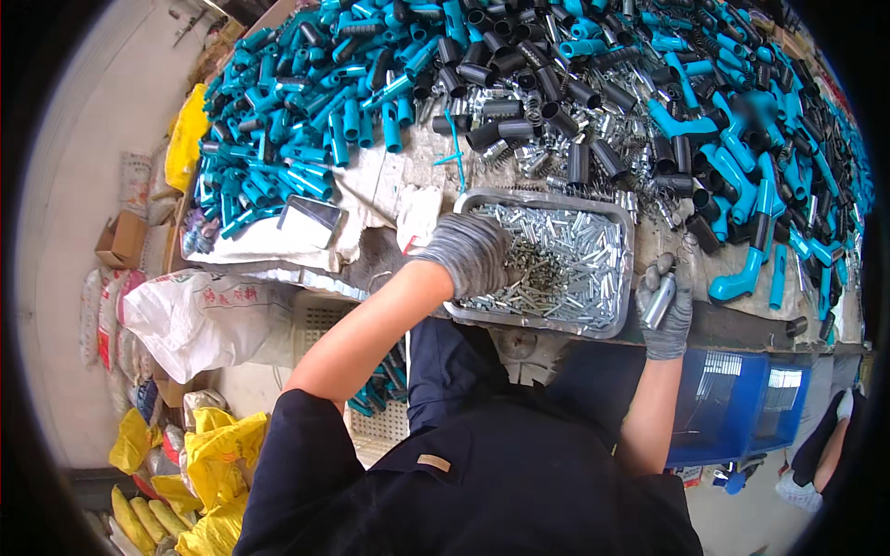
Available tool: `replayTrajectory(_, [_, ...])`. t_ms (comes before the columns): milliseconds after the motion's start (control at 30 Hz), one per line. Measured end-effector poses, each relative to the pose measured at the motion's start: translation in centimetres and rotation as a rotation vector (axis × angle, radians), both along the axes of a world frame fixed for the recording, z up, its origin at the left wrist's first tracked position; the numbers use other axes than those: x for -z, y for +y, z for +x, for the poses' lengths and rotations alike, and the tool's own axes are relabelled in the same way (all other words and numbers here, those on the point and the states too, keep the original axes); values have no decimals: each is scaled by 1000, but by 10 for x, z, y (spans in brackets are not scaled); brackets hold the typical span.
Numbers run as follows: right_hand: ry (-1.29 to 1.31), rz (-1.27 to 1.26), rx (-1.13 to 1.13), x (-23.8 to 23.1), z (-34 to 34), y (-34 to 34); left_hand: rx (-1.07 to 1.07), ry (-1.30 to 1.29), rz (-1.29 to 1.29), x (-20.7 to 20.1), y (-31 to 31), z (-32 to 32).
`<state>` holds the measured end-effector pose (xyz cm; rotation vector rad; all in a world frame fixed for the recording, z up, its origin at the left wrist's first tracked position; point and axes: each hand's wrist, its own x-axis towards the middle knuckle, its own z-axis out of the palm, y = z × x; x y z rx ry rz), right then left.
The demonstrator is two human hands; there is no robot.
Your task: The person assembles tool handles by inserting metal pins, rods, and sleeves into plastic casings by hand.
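Observation:
My left hand [471, 252], in a grey striped glove, reaches over the left side of a metal tray [547, 324]. Its fingers are curled down among the small parts there, and their tips are hidden. Silver pins [589, 255] fill most of the tray, with a patch of darker small pieces [530, 269] beside the fingers. To the right of the tray, my right hand [675, 326], gloved the same way, is closed around a shiny metal sleeve [659, 303], which stands tilted in the fingers.
Teal plastic housings [278, 120] heap up at the far left, and teal-and-black handles [760, 213] at the right. Black tubes [579, 162] and springs lie between. A phone-like dark slab [311, 221] rests left. Below stand a white sack [209, 320], a plastic crate [320, 320] and blue bins [709, 408].

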<state>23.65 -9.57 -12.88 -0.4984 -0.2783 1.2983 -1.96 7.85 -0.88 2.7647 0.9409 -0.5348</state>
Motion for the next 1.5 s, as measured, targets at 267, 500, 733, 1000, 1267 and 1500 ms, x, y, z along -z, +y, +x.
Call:
replayTrajectory(267, [-83,-90,54,-7,-7,-2,35,16,-40,-19,15,10])
replayTrajectory(500, [-56,-52,46,-9,-7,3,-255,-726,-644,-8,154,29])
replayTrajectory(733, [7,-17,49,-7,-7,9,-609,-230,639,59,278,-12])
replayTrajectory(1000, [12,-72,100,7,-1,7,-686,-112,476,33,236,-21])
replayTrajectory(1267, [-281,-190,322,-28,-21,11,-316,-964,147,-41,24,-42])
replayTrajectory(1500, [-508,-55,155,-83,-73,12,-91,-1039,46,-23,-73,-32])
